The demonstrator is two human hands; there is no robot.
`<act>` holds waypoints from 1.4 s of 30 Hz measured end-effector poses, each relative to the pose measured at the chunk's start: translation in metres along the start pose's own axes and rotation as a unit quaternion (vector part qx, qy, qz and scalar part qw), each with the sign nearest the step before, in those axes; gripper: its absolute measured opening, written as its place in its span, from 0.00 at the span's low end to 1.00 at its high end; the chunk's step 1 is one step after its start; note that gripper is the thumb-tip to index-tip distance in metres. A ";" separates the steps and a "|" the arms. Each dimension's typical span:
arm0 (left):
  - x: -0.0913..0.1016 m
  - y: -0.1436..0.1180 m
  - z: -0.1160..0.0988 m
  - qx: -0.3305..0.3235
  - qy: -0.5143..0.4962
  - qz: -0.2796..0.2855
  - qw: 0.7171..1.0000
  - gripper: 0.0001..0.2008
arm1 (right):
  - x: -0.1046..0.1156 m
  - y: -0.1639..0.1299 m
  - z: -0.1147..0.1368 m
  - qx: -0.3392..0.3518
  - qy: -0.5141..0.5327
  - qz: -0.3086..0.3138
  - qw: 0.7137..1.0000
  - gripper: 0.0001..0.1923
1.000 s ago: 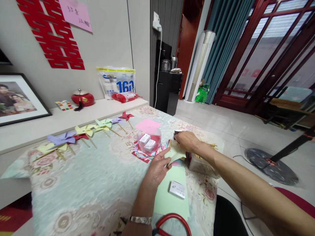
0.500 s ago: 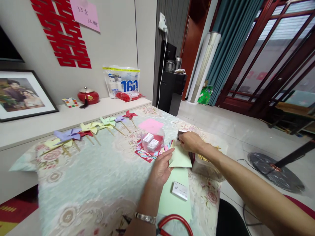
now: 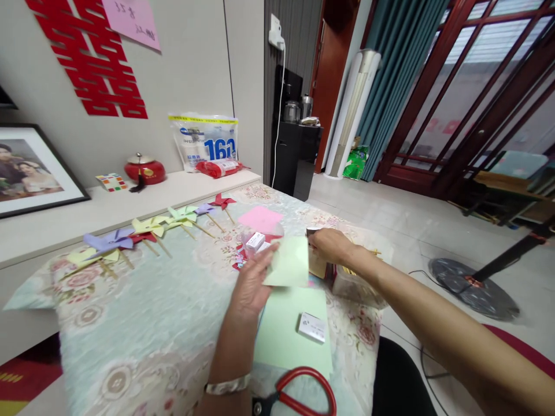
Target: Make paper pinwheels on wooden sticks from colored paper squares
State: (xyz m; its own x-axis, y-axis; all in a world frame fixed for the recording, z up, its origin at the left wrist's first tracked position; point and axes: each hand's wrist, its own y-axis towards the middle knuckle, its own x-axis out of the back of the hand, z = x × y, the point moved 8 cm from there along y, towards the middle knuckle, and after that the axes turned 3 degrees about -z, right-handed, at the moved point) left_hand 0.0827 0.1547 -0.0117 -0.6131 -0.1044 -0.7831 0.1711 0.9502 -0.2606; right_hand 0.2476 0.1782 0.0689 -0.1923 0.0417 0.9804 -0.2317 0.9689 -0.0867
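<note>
My left hand (image 3: 251,282) pinches a pale green paper square (image 3: 288,263) by its left edge and holds it above the table. My right hand (image 3: 328,244) is closed beside a tan box-like thing (image 3: 318,268); a dark edge shows at its fingertips, and what it grips is hidden. Below the hands lie larger green sheets (image 3: 286,341) with a small white box (image 3: 312,327) on top. Red-handled scissors (image 3: 310,384) rest at the near edge of these sheets. Behind the held square, a clear round tub with small white boxes (image 3: 255,241) is partly covered.
Several paper pinwheels on sticks (image 3: 113,240) lie along the far left side of the flowered tablecloth (image 3: 151,323). Pink paper (image 3: 260,218) lies at the back. A clear container with yellow sticks (image 3: 359,289) stands under my right forearm. A black seat (image 3: 401,381) is at the right.
My left hand has moved left with the green square, away from my right hand, uncovering the tan thing. My right hand stays about the same place. The view has shifted slightly.
</note>
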 end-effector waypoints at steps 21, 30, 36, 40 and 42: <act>0.069 -0.037 -0.032 -0.053 -0.142 -0.154 0.976 0.19 | -0.073 0.030 0.036 -0.176 0.249 0.024 0.952 0.13; 0.071 -0.037 -0.034 -0.060 -0.142 -0.151 0.976 0.20 | -0.093 0.018 0.025 -0.186 0.354 -0.002 0.917 0.12; 0.069 -0.039 -0.033 -0.052 -0.145 -0.158 0.975 0.18 | -0.091 0.012 0.027 -0.177 0.390 -0.047 0.902 0.12; 0.067 -0.040 -0.033 -0.047 -0.146 -0.154 0.976 0.17 | -0.080 0.009 0.028 -0.167 0.391 -0.098 0.900 0.08; 0.067 -0.040 -0.033 -0.048 -0.147 -0.148 0.977 0.18 | -0.073 0.005 0.028 -0.162 0.380 -0.123 0.902 0.11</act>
State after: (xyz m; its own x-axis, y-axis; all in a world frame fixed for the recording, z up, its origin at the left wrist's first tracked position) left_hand 0.0089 0.1197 -0.0350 -0.3745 -0.4443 -0.8138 -0.0611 0.8876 -0.4565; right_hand 0.2340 0.1730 -0.0078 0.5652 -0.1488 0.8114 0.1369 0.9869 0.0856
